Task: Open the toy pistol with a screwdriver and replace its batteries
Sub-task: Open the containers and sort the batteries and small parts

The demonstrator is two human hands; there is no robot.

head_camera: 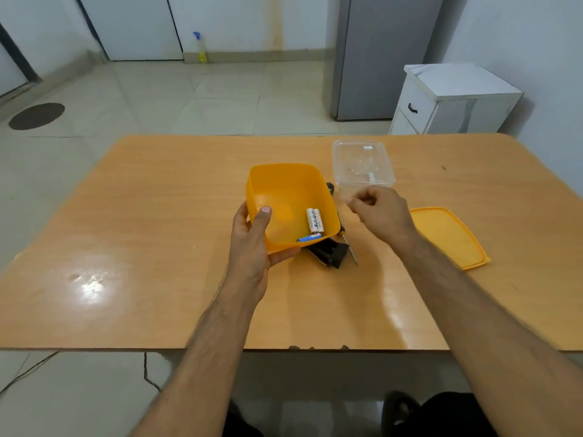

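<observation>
My left hand gripped the near left rim of the orange tub, thumb inside, tilting it toward me above the table. My right hand hovered beside it with fingers curled; whether it pinched anything I could not tell. Two white batteries and a blue one lay in the tub. The black toy pistol and screwdriver lay partly hidden under it. A clear container sat toward the far edge, the orange lid toward the right edge.
</observation>
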